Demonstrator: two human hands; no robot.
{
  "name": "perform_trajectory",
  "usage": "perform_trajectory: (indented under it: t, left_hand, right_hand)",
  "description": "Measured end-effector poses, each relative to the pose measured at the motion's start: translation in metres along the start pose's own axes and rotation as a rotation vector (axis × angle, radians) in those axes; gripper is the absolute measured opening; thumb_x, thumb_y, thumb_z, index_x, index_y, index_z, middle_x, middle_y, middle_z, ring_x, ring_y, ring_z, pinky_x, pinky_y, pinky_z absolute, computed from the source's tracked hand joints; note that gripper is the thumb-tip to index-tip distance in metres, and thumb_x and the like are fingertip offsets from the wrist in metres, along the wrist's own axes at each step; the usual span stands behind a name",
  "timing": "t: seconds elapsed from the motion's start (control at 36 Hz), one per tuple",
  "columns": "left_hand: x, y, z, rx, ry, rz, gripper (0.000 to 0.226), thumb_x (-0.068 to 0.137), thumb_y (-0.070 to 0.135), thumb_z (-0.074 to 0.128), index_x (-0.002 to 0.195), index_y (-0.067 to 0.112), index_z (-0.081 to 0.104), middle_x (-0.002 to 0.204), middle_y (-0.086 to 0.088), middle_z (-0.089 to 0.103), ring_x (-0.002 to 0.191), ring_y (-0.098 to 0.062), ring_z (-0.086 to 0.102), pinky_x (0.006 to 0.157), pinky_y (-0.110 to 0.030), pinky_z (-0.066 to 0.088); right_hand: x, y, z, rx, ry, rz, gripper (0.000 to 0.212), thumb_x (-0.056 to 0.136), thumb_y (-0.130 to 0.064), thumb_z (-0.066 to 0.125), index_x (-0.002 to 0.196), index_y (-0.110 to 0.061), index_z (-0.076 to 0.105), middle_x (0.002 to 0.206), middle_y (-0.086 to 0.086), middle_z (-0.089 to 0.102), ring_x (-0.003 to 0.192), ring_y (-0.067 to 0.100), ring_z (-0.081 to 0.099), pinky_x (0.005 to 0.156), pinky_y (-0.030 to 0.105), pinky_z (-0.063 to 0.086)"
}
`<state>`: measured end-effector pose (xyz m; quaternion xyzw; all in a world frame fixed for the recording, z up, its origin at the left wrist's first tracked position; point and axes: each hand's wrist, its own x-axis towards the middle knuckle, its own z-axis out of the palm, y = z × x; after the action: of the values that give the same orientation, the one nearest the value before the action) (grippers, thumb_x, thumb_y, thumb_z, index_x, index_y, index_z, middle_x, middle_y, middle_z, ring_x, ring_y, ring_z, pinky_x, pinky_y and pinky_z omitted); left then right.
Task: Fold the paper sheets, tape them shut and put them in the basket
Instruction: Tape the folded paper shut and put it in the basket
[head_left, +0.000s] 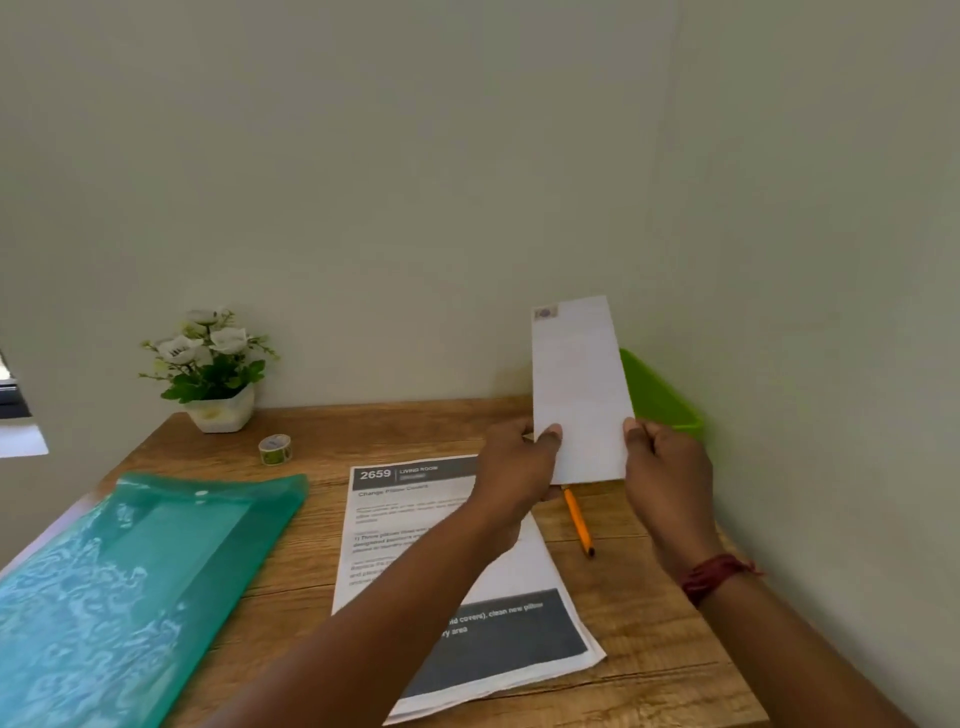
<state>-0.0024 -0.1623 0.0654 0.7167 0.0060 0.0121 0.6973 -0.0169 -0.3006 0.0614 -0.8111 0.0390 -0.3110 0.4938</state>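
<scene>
A folded white paper (579, 384) stands upright in the air above the table's far right, a small piece of patterned tape at its top left corner. My left hand (514, 467) pinches its lower left edge and my right hand (667, 467) pinches its lower right edge. Right behind the paper, a green basket (657, 395) sits against the wall, partly hidden. Under my left arm, a stack of printed paper sheets (415, 530) lies flat on the wooden table (649, 649). A roll of tape (275, 449) stands at the back left.
A teal plastic folder (130, 582) covers the table's left part. A potted white flower (213, 369) stands at the back left by the wall. An orange pencil (578, 521) lies just right of the sheets. Walls close off the back and right sides.
</scene>
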Motion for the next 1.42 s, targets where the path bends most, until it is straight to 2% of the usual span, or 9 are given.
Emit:
perform_trajectory:
  t: [0.17, 0.28, 0.5, 0.67, 0.81, 1.03, 1.08, 1.19, 1.42]
  left_hand:
    - [0.015, 0.0, 0.025, -0.028, -0.054, 0.009, 0.043, 0.099, 0.018, 0.057, 0.14, 0.008, 0.048, 0.075, -0.008, 0.059, 0.054, -0.01, 0.055, 0.052, -0.023, 0.049]
    - [0.027, 0.007, 0.038, -0.16, -0.044, -0.065, 0.025, 0.096, 0.01, 0.062, 0.119, 0.001, 0.057, 0.076, -0.009, 0.058, 0.054, -0.011, 0.056, 0.053, -0.023, 0.051]
    - [0.054, 0.016, 0.056, -0.292, -0.012, -0.194, 0.018, 0.091, 0.002, 0.068, 0.105, -0.004, 0.058, 0.072, -0.011, 0.058, 0.051, -0.011, 0.058, 0.051, -0.021, 0.053]
    - [0.066, 0.014, 0.06, -0.284, -0.028, -0.216, 0.013, 0.089, -0.001, 0.069, 0.093, -0.001, 0.056, 0.071, -0.011, 0.057, 0.04, -0.008, 0.057, 0.05, -0.021, 0.054]
    - [0.067, 0.01, 0.056, -0.127, -0.115, -0.177, 0.024, 0.081, -0.001, 0.077, 0.081, 0.004, 0.054, 0.061, -0.008, 0.057, 0.059, -0.018, 0.056, 0.077, -0.035, 0.05]
    - [0.072, 0.001, 0.049, 0.22, -0.006, 0.001, 0.029, 0.076, 0.013, 0.083, 0.073, 0.011, 0.054, 0.078, -0.015, 0.063, 0.082, -0.034, 0.072, 0.081, -0.043, 0.06]
    - [0.072, -0.001, 0.05, 0.3, 0.022, 0.043, 0.027, 0.074, 0.021, 0.082, 0.086, 0.007, 0.062, 0.09, -0.018, 0.069, 0.089, -0.035, 0.071, 0.081, -0.046, 0.06]
    - [0.067, -0.004, 0.048, 0.477, 0.04, 0.198, 0.059, 0.082, 0.034, 0.078, 0.125, -0.003, 0.06, 0.118, -0.02, 0.066, 0.108, -0.032, 0.064, 0.093, -0.044, 0.052]
    - [0.067, -0.007, 0.048, 0.564, 0.06, 0.25, 0.065, 0.086, 0.044, 0.073, 0.129, -0.003, 0.059, 0.122, -0.018, 0.065, 0.118, -0.029, 0.059, 0.098, -0.038, 0.047]
  right_hand:
    - [0.046, 0.007, -0.016, -0.039, 0.038, 0.071, 0.045, 0.099, -0.021, 0.052, 0.058, -0.005, 0.047, 0.053, 0.005, 0.043, 0.057, 0.021, 0.04, 0.057, 0.033, 0.03]
    - [0.073, 0.015, -0.019, -0.014, 0.005, 0.124, 0.039, 0.099, -0.024, 0.053, 0.082, 0.009, 0.065, 0.075, 0.022, 0.065, 0.065, 0.027, 0.055, 0.06, 0.032, 0.041]
    - [0.109, 0.032, -0.014, -0.229, -0.071, 0.164, 0.052, 0.095, -0.026, 0.059, 0.049, -0.012, 0.04, 0.049, 0.004, 0.042, 0.051, 0.022, 0.042, 0.05, 0.031, 0.028]
    - [0.127, 0.041, -0.009, -0.341, -0.114, 0.19, 0.049, 0.092, -0.032, 0.062, 0.051, -0.009, 0.05, 0.054, 0.006, 0.049, 0.06, 0.027, 0.051, 0.051, 0.03, 0.029]
    - [0.133, 0.046, -0.003, -0.421, -0.152, 0.174, 0.04, 0.092, -0.036, 0.061, 0.065, -0.007, 0.058, 0.066, 0.009, 0.056, 0.073, 0.033, 0.059, 0.05, 0.027, 0.029]
    - [0.128, 0.054, 0.005, -0.602, -0.204, 0.095, 0.039, 0.096, -0.036, 0.054, 0.067, -0.01, 0.054, 0.07, 0.009, 0.057, 0.076, 0.032, 0.058, 0.06, 0.03, 0.036]
    - [0.127, 0.053, 0.006, -0.656, -0.195, 0.046, 0.038, 0.097, -0.036, 0.051, 0.069, -0.01, 0.053, 0.084, 0.015, 0.065, 0.078, 0.033, 0.059, 0.062, 0.031, 0.038]
    - [0.123, 0.05, 0.009, -0.756, -0.176, -0.036, 0.036, 0.099, -0.036, 0.045, 0.076, -0.011, 0.057, 0.095, 0.018, 0.068, 0.089, 0.036, 0.064, 0.065, 0.032, 0.043]
    - [0.121, 0.048, 0.012, -0.859, -0.186, -0.087, 0.054, 0.101, -0.046, 0.034, 0.088, -0.007, 0.067, 0.1, 0.017, 0.069, 0.092, 0.035, 0.064, 0.072, 0.035, 0.046]
